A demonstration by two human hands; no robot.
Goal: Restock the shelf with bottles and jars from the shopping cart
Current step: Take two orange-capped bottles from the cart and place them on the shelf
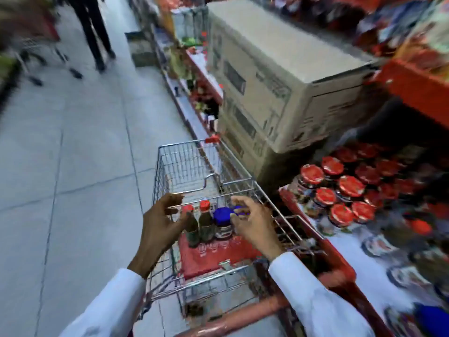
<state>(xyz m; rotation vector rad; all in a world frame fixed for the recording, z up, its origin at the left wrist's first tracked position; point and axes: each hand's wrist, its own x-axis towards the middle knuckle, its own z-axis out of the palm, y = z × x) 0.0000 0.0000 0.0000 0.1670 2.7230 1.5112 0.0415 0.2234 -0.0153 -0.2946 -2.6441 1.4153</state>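
Left hand (161,222) open, fingers spread, near red-capped bottles (198,224) in cart (192,164). Right hand (252,220) curled loosely at blue-lidded jar (222,223); firm hold unclear. Best grip bodies, not caps; lift straight.

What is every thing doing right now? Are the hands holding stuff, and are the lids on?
left hand: open, thumb against a red-capped bottle, not gripping.
right hand: fingers curled over a blue-lidded jar, grip unclear.
second red-capped bottle: upright, capped.
blue-lidded jar: upright, lid on.
shopping cart: basket mostly bare.
red-lidded jars: on the shelf, lids on.
cardboard boxes: stacked, closed.
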